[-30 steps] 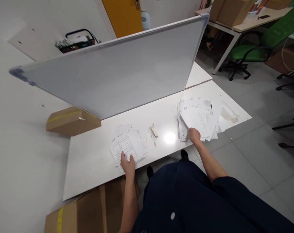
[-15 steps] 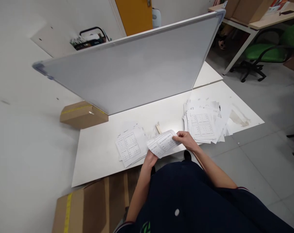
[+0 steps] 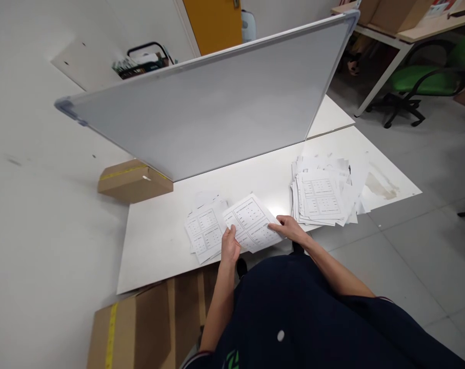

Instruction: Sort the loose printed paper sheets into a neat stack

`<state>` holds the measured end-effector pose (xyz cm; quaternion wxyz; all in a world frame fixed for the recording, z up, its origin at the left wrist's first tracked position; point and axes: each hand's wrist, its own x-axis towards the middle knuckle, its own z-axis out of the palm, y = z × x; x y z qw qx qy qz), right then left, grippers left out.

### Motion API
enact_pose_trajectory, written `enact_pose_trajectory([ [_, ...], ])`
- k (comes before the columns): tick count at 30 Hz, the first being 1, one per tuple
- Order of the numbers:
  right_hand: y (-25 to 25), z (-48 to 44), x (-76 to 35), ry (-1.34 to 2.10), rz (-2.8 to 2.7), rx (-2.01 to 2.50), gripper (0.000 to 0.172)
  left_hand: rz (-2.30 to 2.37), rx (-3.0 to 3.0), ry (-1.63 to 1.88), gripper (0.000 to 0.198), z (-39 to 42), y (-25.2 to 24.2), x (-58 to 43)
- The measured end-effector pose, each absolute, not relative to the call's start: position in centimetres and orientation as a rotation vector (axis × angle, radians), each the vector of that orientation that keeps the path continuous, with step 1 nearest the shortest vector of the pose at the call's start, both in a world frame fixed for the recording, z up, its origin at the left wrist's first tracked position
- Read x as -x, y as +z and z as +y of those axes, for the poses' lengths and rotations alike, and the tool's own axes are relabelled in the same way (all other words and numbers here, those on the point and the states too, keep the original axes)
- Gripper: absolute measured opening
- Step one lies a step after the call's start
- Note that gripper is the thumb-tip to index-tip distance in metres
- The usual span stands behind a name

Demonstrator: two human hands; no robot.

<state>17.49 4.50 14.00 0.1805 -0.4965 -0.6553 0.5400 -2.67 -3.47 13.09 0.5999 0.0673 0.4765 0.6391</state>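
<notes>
Currently, both hands are pinched on a printed sheet point(image 3: 251, 215), which lies directly between them, on the person's side of the whiteboard point(image 3: 205, 110) and out in front of its middle. The sheet's long axis runs aslant, from a far end toward the whiteboard's left half to a near end, lower and to the right, away from the whiteboard. The left hand point(image 3: 230, 248) grips the near-left long edge, thumb laid on the printed face and fingers hidden underneath. The right hand point(image 3: 289, 228) clasps the opposite long edge close to the near end, its thumb also on top. Whether they hold one page or several is impossible to tell.

In front of the whiteboard's left part, the left pile point(image 3: 204, 229) rests on the table point(image 3: 151, 246); the sheet's left side overlaps it in view, though contact is unclear. The left hand is the nearer one to that pile. The right pile point(image 3: 320, 197) spreads in front of and past the whiteboard's lower right corner, and the right hand is nearer to it, just beside its near-left corner.
</notes>
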Motion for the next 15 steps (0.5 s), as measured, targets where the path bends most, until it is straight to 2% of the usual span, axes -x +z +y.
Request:
enact_pose_trajectory([
  [4,14.9,5.0,-17.3,1.762,-1.887,1.167,0.043,1.220,-0.192,1.417,0.033,-3.6,12.7,3.3],
  [9,15.3,5.9,-17.3,1.761,-1.917,1.142,0.042,1.319,-0.268,1.413,0.034,-3.5,12.3,4.2],
  [12,15.4,7.1,-18.7,1.536,-1.989,1.286,0.041,1.415,-0.254,1.424,0.032,-3.8,12.3,5.0],
  [15,16.1,8.6,-20.9,1.058,-2.012,1.570,0.033,1.458,-0.225,1.461,0.032,-4.2,12.4,5.9],
])
